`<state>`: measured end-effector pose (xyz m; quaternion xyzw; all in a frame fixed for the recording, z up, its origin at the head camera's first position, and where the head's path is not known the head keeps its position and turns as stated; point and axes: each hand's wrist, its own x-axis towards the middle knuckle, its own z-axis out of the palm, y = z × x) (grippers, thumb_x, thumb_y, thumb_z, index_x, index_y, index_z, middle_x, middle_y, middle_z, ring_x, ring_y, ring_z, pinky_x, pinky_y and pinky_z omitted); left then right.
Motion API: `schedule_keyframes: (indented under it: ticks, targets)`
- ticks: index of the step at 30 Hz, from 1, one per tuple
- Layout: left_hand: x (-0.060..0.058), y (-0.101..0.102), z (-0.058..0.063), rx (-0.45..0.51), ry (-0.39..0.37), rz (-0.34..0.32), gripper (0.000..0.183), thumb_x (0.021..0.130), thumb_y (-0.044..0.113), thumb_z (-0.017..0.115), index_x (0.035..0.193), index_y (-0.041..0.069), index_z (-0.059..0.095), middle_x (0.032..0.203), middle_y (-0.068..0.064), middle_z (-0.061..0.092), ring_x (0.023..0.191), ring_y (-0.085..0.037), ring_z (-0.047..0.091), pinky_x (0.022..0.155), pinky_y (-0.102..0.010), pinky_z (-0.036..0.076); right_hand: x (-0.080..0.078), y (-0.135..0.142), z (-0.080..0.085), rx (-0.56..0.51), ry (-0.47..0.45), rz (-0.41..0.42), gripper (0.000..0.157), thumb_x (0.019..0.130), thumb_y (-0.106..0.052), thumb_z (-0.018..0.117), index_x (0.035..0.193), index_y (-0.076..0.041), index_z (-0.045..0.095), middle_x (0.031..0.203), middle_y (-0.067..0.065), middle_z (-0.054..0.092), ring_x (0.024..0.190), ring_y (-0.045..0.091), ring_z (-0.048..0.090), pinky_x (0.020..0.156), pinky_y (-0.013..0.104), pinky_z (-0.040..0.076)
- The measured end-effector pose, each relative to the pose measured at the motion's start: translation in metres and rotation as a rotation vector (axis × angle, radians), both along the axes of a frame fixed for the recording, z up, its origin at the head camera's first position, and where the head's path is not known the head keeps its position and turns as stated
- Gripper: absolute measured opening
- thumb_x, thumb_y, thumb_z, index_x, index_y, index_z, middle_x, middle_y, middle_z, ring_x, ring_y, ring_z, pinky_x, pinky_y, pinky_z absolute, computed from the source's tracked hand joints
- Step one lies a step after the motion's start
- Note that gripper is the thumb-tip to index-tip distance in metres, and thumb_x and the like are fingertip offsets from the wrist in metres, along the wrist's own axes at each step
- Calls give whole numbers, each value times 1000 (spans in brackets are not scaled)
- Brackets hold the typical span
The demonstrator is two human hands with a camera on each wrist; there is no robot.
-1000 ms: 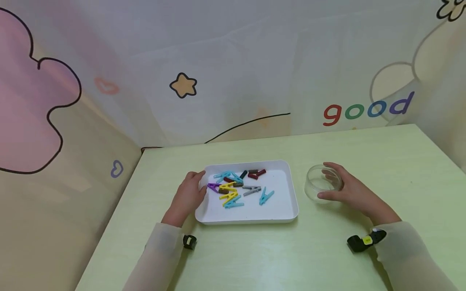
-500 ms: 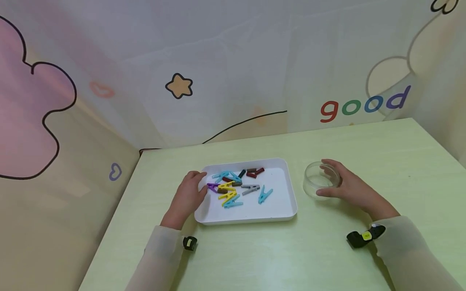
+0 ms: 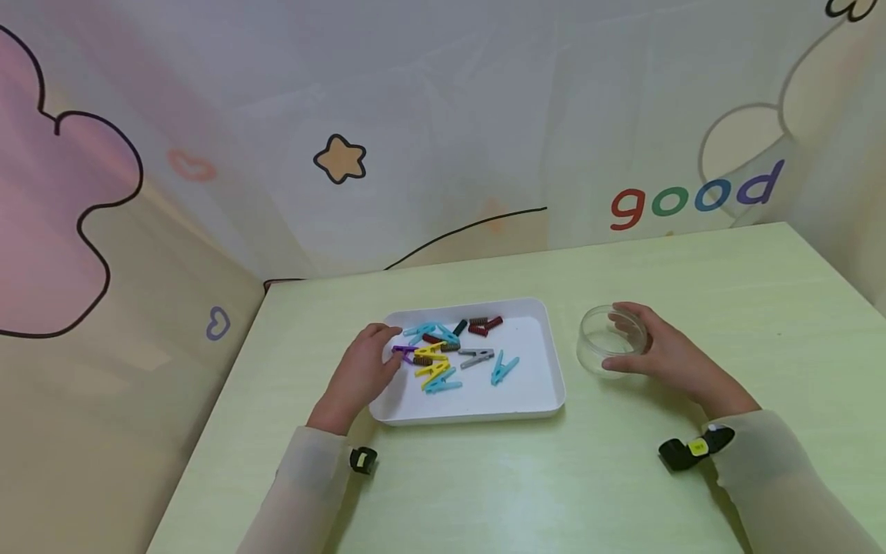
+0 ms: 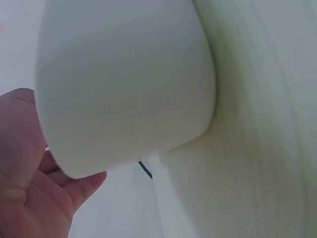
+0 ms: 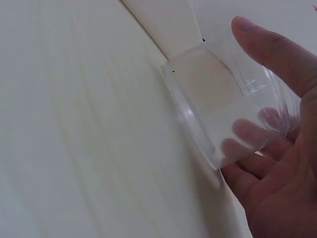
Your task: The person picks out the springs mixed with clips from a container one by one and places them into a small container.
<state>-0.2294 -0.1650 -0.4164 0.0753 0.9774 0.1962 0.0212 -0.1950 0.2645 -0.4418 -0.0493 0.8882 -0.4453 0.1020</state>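
My left hand point(image 3: 363, 369) reaches over the left wall of a white tray point(image 3: 543, 385), its thumb and fingertips apart beside a purple clothespin point(image 3: 404, 350). Yellow clothespins point(image 3: 434, 371), light blue clothespins point(image 3: 504, 368) and a grey clothespin point(image 3: 476, 357) lie in the tray. Short ridged pieces, dark red point(image 3: 477, 331), brown point(image 3: 422, 361) and dark green point(image 3: 460, 328), are scattered among them. In the left wrist view the tray's outer wall point(image 4: 129, 89) hides most of the fingers. With thumb and fingers curled round its side, my right hand point(image 3: 657, 346) holds a clear round jar point(image 5: 208, 94), which stands on the table.
The pale green table point(image 3: 484, 492) runs to a patterned cloth backdrop point(image 3: 450, 115) at the back and left. A black wrist strap point(image 3: 363, 460) is on the left arm and another black strap point(image 3: 695, 448) on the right.
My left hand has moved slightly right, from the tray's left edge to over its inside, close to the purple clothespin. The right hand keeps hold of the jar in place.
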Motion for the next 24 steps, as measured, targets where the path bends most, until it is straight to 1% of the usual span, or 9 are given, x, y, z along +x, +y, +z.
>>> schedule_keyframes:
  ticks: [4, 6, 12, 16, 21, 24]
  targets:
    - [1, 3, 1, 3, -23, -12, 44, 91, 21, 66, 134, 10, 57, 141, -12, 51, 134, -32, 45, 110, -49, 39, -1, 0, 0, 14, -4, -5, 108, 76, -49, 78, 155, -16, 12, 158, 16, 29, 144, 43, 23, 107, 71, 23]
    - [1, 4, 1, 7, -28, -19, 43, 91, 21, 67, 132, 9, 58, 139, -11, 53, 133, -31, 47, 110, -49, 39, -1, 0, 0, 20, -7, -8, 109, 76, -50, 78, 155, -16, 11, 158, 16, 29, 144, 43, 23, 107, 71, 23]
    - [-1, 6, -1, 10, -46, -44, 38, 91, 22, 67, 127, 10, 62, 132, -8, 58, 126, -28, 53, 107, -47, 42, -1, -1, 0, 29, -15, -15, 110, 75, -52, 77, 155, -17, 11, 158, 16, 28, 145, 43, 23, 107, 70, 23]
    - [-2, 8, -2, 9, -52, -72, 34, 91, 20, 66, 124, 9, 64, 127, -7, 61, 119, -26, 57, 105, -45, 45, -1, -1, -1, 26, -18, -15, 110, 75, -52, 77, 155, -17, 10, 158, 16, 27, 145, 43, 22, 108, 71, 23]
    - [-2, 12, -2, 3, -92, -84, 32, 90, 17, 67, 121, 10, 66, 123, -6, 63, 110, -23, 59, 102, -43, 48, -1, 0, -1, 27, -18, -14, 110, 76, -52, 77, 156, -17, 9, 158, 16, 27, 145, 43, 22, 107, 70, 23]
    - [-2, 14, -2, -14, -120, -82, 31, 90, 18, 68, 120, 12, 66, 121, -5, 63, 108, -22, 59, 101, -42, 49, -1, 0, -1, 31, -20, -15, 110, 76, -53, 76, 156, -18, 9, 158, 15, 27, 145, 43, 23, 107, 71, 24]
